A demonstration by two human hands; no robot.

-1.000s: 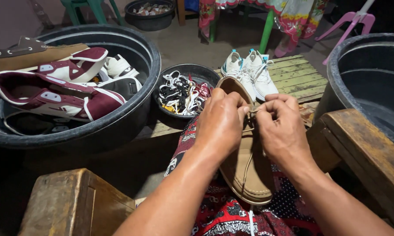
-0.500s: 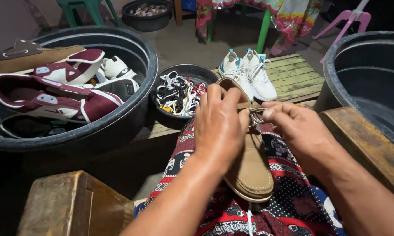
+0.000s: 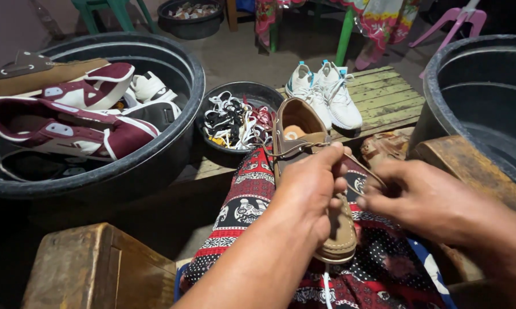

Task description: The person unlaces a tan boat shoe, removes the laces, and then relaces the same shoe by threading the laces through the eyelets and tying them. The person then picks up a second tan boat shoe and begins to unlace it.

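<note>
A tan suede lace-up shoe (image 3: 321,189) lay lengthwise on the person's lap, over red, black and white patterned cloth (image 3: 246,200). The left hand (image 3: 310,191) rested on the shoe's middle, fingers curled and pinched narrowly on a thin brown lace (image 3: 295,149). The right hand (image 3: 424,197) sat just beside it, fingertips closed on the lace's other strand. A small black bowl of tangled laces (image 3: 238,117) stood near the shoe's heel.
</note>
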